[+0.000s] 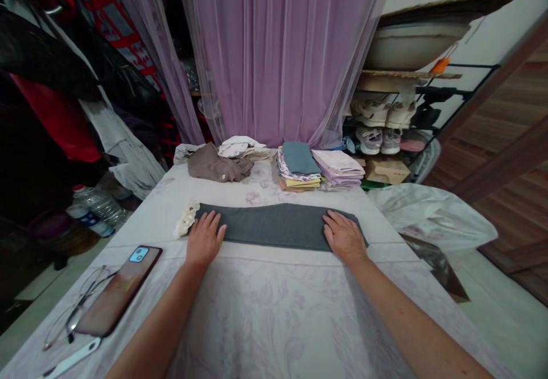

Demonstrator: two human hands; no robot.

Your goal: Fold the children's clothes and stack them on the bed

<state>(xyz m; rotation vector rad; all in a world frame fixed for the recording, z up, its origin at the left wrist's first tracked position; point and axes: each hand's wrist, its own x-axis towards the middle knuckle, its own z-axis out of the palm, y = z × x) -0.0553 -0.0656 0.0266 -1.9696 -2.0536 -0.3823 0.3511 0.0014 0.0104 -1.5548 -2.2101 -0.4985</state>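
A dark grey garment (274, 225), folded lengthwise into a long strip like trouser legs, lies flat across the bed-like surface in front of me. Cream lace (187, 219) trims its left end. My left hand (206, 237) rests palm down on the strip near the lace, fingers spread. Toward the other end, my right hand (345, 235) also lies flat on the cloth with its fingers extended. Neither hand grips the fabric.
Beyond the strip are a brown garment (218, 165), a folded stack topped by a teal cloth (301, 157), and folded pink cloths (338, 164). A phone (122, 293), eyeglasses (81, 299) and a pale-handled tool (72, 359) lie at front left. A purple curtain (282, 53) hangs behind.
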